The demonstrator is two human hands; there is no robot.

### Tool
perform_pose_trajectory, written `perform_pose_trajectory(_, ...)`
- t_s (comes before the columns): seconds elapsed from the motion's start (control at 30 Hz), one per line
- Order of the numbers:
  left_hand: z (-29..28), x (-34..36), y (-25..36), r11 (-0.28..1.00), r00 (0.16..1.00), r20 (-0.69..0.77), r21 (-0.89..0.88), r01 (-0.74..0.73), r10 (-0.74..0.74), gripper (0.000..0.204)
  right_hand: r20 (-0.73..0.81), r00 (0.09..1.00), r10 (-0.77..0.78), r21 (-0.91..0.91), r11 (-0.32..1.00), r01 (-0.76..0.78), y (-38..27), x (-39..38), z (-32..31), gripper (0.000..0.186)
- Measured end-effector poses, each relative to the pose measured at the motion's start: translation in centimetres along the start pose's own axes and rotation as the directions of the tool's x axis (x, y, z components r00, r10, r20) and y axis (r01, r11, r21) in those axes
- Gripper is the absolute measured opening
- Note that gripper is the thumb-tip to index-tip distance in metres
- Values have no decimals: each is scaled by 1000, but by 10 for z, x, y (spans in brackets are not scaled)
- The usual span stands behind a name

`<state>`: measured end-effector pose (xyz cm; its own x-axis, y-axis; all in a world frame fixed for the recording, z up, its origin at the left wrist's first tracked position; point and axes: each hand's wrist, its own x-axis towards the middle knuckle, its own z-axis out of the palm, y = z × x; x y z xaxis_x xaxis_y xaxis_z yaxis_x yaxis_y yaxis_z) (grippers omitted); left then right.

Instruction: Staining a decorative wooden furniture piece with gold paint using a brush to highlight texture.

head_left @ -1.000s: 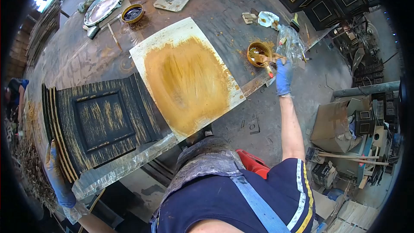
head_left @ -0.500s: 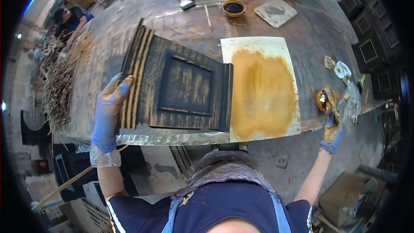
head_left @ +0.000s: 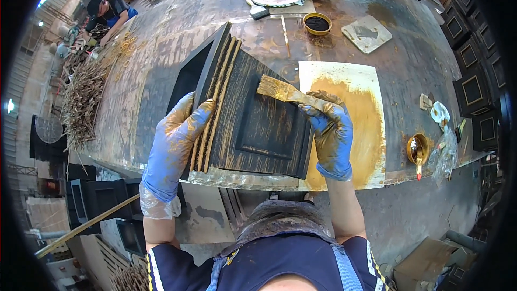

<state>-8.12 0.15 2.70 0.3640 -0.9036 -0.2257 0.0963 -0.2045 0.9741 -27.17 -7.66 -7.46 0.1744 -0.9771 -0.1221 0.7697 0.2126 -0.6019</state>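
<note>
Worker's left hand (head_left: 175, 140), blue glove smeared gold-brown: fingers grasping the ridged edge of a black wooden box (head_left: 226, 145). Box: gold-streaked, recessed front panel, held tilted at the near edge of the worktable (head_left: 145, 102), beside a pale board (head_left: 369, 129) coated in ochre. Right hand (head_left: 333, 134), likewise gloved: fingers closed around the handle of a flat brush (head_left: 280, 90), bristles over the panel's upper part; whether they touch it is hard to tell. Yellow bowl (head_left: 424, 144), right of the board; crumpled clear plastic (head_left: 446, 148) beside it.
</note>
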Motion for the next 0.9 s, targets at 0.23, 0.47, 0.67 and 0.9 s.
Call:
perform_pose_trajectory(0.23,-2,1,-1,1000,1000,20,-20,0,0,31,7,1000,14,4,1000,-14,15,9,-1,23)
perform_pose_trajectory(0.47,-3,1,1,998,1000,-13,-61,14,-14,32,-39,998,53,71,996,-50,15,7,-7,24)
perform_pose_trajectory(0.67,-3,2,1,995,998,-43,-89,33,-37,30,-1,999,54,87,995,-54,26,10,-8,25)
perform_pose_trajectory(0.9,-7,5,-3,997,997,-73,-78,8,-14,30,32,998,46,108,993,-50,32,6,-9,24)
